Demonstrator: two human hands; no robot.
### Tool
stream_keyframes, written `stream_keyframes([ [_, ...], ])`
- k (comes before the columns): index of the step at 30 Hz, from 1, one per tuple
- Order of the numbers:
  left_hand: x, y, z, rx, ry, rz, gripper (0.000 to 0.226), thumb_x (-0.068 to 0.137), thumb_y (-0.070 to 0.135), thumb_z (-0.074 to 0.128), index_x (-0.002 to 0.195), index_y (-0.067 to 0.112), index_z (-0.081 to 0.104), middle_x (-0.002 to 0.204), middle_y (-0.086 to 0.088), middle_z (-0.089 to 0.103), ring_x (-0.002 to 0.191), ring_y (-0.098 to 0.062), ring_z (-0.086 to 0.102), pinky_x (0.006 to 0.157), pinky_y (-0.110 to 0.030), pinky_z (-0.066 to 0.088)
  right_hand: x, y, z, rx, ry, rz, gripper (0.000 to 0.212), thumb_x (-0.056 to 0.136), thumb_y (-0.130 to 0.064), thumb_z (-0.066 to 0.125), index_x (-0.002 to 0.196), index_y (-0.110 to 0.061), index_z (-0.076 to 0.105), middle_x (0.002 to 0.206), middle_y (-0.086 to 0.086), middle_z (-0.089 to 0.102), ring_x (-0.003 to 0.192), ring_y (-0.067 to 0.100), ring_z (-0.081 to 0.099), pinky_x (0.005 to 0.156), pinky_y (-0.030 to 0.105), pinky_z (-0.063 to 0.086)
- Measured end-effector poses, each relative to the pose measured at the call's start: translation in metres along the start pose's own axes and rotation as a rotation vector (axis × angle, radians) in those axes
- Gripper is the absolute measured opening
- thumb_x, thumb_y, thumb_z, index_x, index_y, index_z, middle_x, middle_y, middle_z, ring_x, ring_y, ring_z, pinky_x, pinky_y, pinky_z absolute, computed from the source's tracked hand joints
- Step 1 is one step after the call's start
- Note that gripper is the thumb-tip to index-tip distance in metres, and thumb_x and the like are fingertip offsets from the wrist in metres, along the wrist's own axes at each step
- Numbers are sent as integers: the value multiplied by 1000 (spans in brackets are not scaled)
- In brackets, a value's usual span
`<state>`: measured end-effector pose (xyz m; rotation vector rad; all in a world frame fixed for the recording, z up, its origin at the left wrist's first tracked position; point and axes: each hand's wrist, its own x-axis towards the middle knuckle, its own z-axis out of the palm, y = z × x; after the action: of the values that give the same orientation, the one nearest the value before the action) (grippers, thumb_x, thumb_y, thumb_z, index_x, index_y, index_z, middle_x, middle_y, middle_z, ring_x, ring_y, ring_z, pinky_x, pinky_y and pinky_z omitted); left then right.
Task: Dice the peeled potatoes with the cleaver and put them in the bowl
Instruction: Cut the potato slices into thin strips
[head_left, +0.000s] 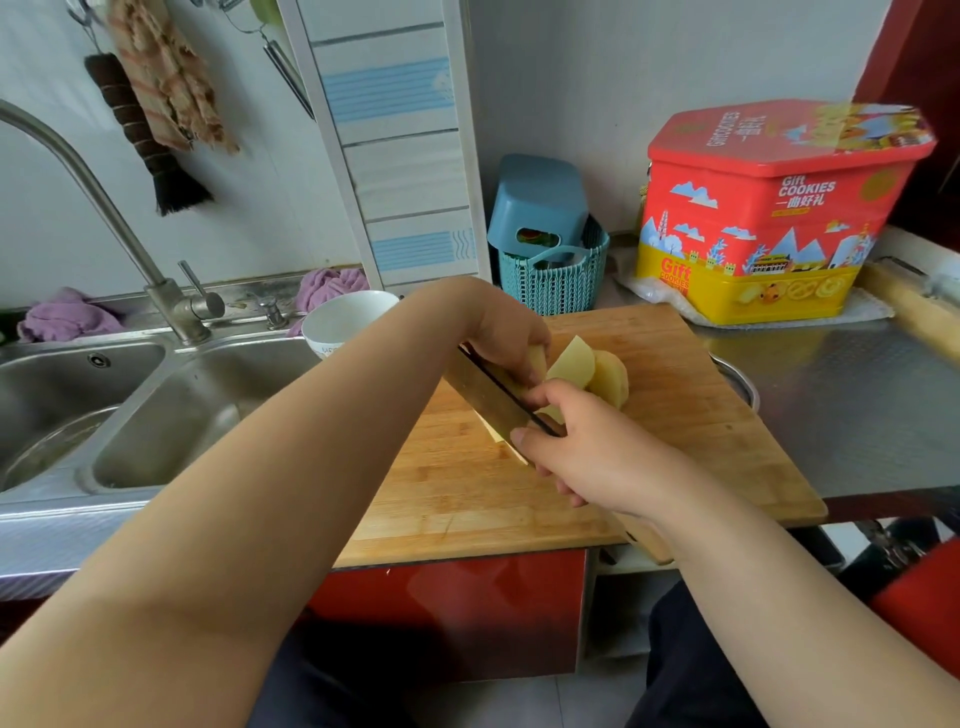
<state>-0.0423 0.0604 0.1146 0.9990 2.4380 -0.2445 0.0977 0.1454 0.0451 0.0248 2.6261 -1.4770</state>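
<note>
Pale yellow peeled potato pieces (587, 370) lie in the middle of the wooden cutting board (701, 415). My left hand (504, 332) presses down on a potato piece at the cleaver's far side. My right hand (587, 452) is closed around the cleaver's handle, and the broad steel cleaver (485, 397) stands on edge between my two hands, cutting into the potato. A white bowl (345, 322) stands behind my left forearm, at the sink's edge.
A double steel sink (156, 415) with a tap (171, 301) fills the left. Behind the board stand a teal basket (556, 280) and a red and yellow cookie tin (769, 218). A metal bowl's rim (737, 379) shows under the board's right edge.
</note>
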Motion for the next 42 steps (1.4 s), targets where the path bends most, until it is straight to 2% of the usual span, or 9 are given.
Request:
stream_keyframes([
  [3,-5,-10,-6,-324,351,57,23,95,28,57,117,27,50,109,2,59,96,-18,62,78,-30,54,1,4,-7,23,6,8,40,98,-34,54,136,-30,42,88,-1,62,63,14,56,61,34,54],
  [8,-31,-21,5,-1015,1132,89,21,96,24,58,114,22,48,112,-1,54,92,-13,61,71,-25,57,6,15,-27,303,9,92,30,101,-28,51,130,-21,50,74,3,59,55,10,53,49,27,46],
  [11,-32,-27,37,-1413,1357,4,20,98,23,55,115,17,48,111,-1,53,95,-17,64,71,-25,57,8,22,-43,602,-49,185,17,102,-24,50,117,-17,54,69,6,56,50,13,49,45,26,43],
  [16,-11,-23,112,-1723,991,-216,33,98,22,53,128,10,45,117,-13,58,92,-24,70,75,-33,59,13,35,-58,721,-61,268,7,103,-23,46,99,-17,47,65,8,54,46,13,46,40,22,40],
  [21,-7,-22,140,-1489,814,-434,35,101,33,45,135,26,42,123,-4,50,100,-18,53,79,-33,51,12,44,-65,744,-48,266,10,103,-24,46,95,-18,44,64,7,54,45,12,46,39,21,40],
  [29,-8,-32,132,-1376,702,-405,29,95,21,60,121,33,58,115,-4,55,92,-18,61,71,-29,56,11,40,-65,786,1,197,10,103,-23,45,96,-17,43,64,7,53,46,13,46,39,22,40],
  [33,0,-34,137,-1005,697,-454,33,92,33,63,124,30,58,118,6,55,107,-19,57,82,-32,51,9,39,-66,775,19,175,10,103,-23,45,96,-16,44,64,8,53,46,13,46,39,22,40],
  [37,-3,-37,140,-705,492,-429,62,84,57,63,139,33,47,148,-2,37,135,-28,35,108,-48,37,7,39,-70,761,56,161,8,103,-22,46,98,-16,46,64,8,52,47,14,46,39,23,41],
  [42,-9,-32,131,-480,306,-272,102,72,48,79,152,34,19,158,4,21,145,-26,11,113,-52,24,7,41,-77,727,87,151,8,103,-24,46,98,-18,48,66,8,53,48,14,47,41,24,41],
])
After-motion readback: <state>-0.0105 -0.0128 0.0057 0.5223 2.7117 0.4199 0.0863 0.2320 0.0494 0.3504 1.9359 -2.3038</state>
